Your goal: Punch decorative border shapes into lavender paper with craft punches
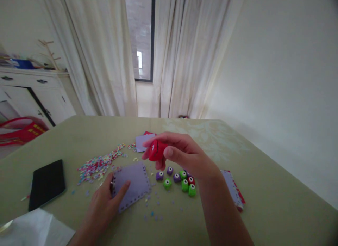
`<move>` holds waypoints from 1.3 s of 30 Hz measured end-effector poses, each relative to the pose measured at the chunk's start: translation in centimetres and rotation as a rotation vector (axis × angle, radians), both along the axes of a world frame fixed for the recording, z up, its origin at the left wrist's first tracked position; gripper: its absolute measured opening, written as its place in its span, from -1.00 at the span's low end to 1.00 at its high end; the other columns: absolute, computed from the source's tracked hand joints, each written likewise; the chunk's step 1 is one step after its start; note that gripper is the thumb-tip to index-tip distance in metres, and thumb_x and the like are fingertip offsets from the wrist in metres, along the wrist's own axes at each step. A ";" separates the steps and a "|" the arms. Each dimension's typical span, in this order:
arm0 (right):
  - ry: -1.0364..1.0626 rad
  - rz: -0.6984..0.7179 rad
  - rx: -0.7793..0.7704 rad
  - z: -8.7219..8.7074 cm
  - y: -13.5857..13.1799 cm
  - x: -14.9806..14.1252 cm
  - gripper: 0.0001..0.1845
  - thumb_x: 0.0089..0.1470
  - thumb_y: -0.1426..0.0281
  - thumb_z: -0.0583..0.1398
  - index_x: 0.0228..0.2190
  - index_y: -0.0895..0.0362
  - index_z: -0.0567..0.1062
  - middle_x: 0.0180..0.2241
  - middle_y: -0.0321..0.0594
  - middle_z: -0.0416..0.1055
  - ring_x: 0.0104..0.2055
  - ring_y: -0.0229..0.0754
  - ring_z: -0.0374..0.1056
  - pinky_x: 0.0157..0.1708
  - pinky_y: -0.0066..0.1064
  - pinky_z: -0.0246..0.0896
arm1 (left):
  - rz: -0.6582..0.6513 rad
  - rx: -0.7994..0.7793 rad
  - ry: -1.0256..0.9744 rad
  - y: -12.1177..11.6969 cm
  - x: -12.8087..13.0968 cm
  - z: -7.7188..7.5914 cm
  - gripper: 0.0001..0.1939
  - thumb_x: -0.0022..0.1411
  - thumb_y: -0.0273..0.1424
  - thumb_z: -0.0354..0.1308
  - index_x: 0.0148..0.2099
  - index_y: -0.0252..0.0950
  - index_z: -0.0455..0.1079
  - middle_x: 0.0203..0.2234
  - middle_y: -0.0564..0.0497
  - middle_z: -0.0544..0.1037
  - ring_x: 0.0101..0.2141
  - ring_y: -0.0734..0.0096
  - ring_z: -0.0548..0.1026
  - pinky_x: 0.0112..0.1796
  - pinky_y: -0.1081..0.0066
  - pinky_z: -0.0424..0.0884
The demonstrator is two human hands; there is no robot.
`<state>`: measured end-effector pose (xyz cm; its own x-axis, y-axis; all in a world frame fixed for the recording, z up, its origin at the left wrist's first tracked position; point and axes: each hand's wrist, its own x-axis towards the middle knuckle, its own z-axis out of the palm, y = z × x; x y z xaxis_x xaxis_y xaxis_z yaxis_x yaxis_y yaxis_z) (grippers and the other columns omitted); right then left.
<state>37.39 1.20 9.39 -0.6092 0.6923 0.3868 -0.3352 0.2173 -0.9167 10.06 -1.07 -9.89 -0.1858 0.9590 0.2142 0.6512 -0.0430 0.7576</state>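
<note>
My right hand is raised over the table with a small red paper punch between its thumb and fingers. Lower and to the left, my left hand grips a lavender paper sheet by its left side, thumb lying on top. Small punched holes run along the sheet's edges. Beneath my right hand stand several little purple, green and red craft punches, each with a white-and-black round mark on top. Tiny lavender paper bits are scattered around the sheet.
Colourful confetti is heaped behind my left hand. A black tablet-like slab and white tissue lie at left. Lavender paper sits farther back. Another punched lavender sheet with red beneath is at right, near the table edge.
</note>
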 end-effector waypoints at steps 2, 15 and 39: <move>-0.040 0.061 0.024 0.0 0.0 -0.5 -0.61 0.39 0.14 0.29 0.10 0.08 0.67 -0.12 -0.13 0.66 -0.31 -0.28 0.49 -0.26 -0.43 0.46 | 0.008 0.125 0.096 -0.1 0.3 0.6 -0.26 0.34 0.11 0.18 0.33 -0.30 0.38 0.05 -0.26 0.60 -0.11 -0.14 0.61 0.00 -0.12 0.52; 0.347 -0.203 -0.712 -16.8 -7.7 -3.6 -0.66 0.12 0.21 0.54 -0.13 0.06 0.66 -0.21 -0.25 0.68 -0.24 -0.31 0.55 -0.21 -0.53 0.37 | -0.574 0.309 -0.068 -6.1 4.1 2.2 -0.47 0.42 -0.34 0.33 0.36 0.05 0.38 0.13 -0.05 0.55 0.11 0.12 0.52 0.11 0.22 0.50; 0.112 -0.321 -0.678 -18.1 -7.6 -3.9 -0.56 -0.11 0.35 0.62 -0.14 0.02 0.74 -0.20 -0.24 0.71 -0.17 -0.17 0.59 -0.09 -0.36 0.49 | -0.566 0.172 -0.204 -5.9 3.9 3.0 -0.57 0.37 -0.55 0.29 0.18 -0.02 0.56 0.00 -0.02 0.64 -0.03 0.25 0.65 -0.02 0.33 0.62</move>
<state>33.53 -6.40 -8.72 -0.3193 0.9374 -0.1389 -0.4498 -0.2789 -0.8485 13.97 -6.93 -6.89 0.2879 0.8757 0.3876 0.3350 -0.4712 0.8159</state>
